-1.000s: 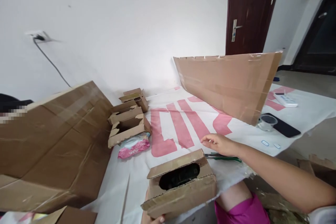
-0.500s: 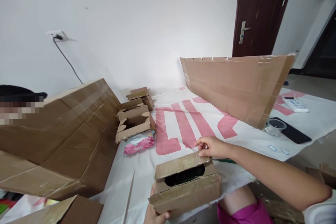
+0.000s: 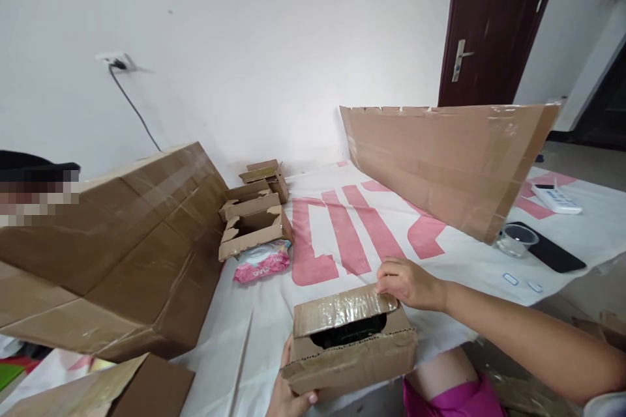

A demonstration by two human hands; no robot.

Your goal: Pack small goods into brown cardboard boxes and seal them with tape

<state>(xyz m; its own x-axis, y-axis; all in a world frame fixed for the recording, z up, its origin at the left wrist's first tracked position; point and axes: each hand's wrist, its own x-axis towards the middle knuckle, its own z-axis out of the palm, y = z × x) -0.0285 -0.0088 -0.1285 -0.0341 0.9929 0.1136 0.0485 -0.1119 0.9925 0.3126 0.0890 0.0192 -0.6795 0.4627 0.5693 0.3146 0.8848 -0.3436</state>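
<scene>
"Your right hand (image 3: 409,283)?"
"Pinching the taped far flap (image 3: 337,309) of a small, brown cardboard box (image 3: 359,359)."
"Your left hand (image 3: 292,388)?"
"Gripping its near left corner."
"Box position?"
"Between your hands; pink-printed white cloth (image 3: 271,313) beyond."

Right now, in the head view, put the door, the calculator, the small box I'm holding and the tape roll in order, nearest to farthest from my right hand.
1. Small box: touching your right hand, at its back flap.
2. Tape roll: to the right, beside the phone.
3. Calculator: farther back on the right.
4. Door: farthest, in the background beyond the cardboard panel.
</scene>
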